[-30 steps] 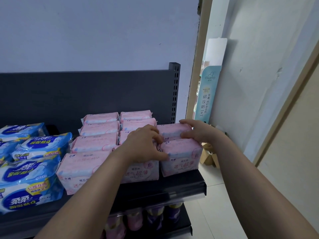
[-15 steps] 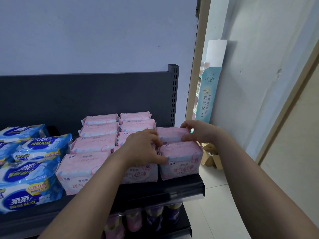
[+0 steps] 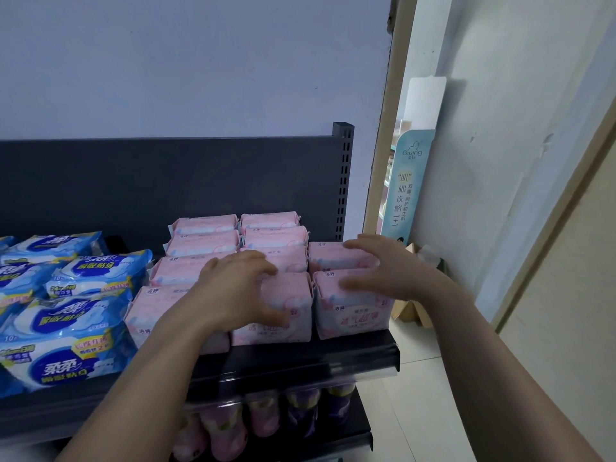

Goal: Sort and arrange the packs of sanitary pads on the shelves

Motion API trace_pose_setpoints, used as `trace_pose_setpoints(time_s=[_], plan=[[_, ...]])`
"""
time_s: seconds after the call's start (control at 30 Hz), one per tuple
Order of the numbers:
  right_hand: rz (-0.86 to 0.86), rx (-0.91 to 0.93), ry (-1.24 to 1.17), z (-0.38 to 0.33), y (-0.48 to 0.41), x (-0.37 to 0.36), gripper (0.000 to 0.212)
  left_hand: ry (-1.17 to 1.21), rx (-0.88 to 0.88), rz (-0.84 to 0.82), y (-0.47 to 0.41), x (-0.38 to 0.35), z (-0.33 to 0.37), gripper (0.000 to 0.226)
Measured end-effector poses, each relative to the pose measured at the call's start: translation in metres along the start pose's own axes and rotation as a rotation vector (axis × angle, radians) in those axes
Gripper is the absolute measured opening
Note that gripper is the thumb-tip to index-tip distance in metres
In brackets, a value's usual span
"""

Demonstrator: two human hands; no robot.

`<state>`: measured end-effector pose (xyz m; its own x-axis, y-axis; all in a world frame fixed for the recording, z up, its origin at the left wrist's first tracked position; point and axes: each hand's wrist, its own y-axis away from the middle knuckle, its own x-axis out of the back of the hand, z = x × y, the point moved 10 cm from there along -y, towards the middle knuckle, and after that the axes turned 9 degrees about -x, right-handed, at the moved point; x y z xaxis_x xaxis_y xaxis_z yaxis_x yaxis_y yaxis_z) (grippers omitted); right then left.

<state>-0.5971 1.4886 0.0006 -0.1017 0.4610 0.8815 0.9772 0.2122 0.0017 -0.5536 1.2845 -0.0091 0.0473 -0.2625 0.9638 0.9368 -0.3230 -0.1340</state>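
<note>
Pink pad packs (image 3: 206,241): sitting rowed on dark shelf (image 3: 333,356); left hand (image 3: 240,288) and right hand (image 3: 386,268) resting spread, loosely curved fingers on front packs, gripping nothing.

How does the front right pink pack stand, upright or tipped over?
Upright: the front right pink pack stands level on the shelf, printed face forward. The right hand touches its top.
</note>
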Motion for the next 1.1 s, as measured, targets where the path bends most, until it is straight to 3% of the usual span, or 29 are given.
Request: trace_pose_setpoints(time_s=[0.1,0.2,0.53,0.77,0.93,1.1], plan=[[-0.047,-0.008,0.126,-0.006,0.011,-0.016,0.086,0.008,0.028,0.05,0.004,0.0,-0.012,0.08],[-0.057,-0.005,0.165,-0.005,0.012,-0.026,0.085,0.008,0.025,0.121,0.005,0.001,-0.011,0.067],[-0.021,-0.012,0.239,-0.006,0.013,-0.033,0.085,-0.017,0.037,0.149,0.007,-0.001,-0.007,0.06],[0.037,-0.028,0.268,-0.013,0.021,-0.033,0.092,0.034,0.041,0.155,0.022,0.003,-0.018,0.09],[0.084,0.038,0.259,-0.033,0.024,-0.037,0.092,-0.046,0.054,0.232,0.041,0.015,-0.036,0.08],[0.11,0.093,0.229,-0.055,0.028,-0.045,0.086,-0.063,0.1,0.29,0.064,0.024,-0.045,0.09]])
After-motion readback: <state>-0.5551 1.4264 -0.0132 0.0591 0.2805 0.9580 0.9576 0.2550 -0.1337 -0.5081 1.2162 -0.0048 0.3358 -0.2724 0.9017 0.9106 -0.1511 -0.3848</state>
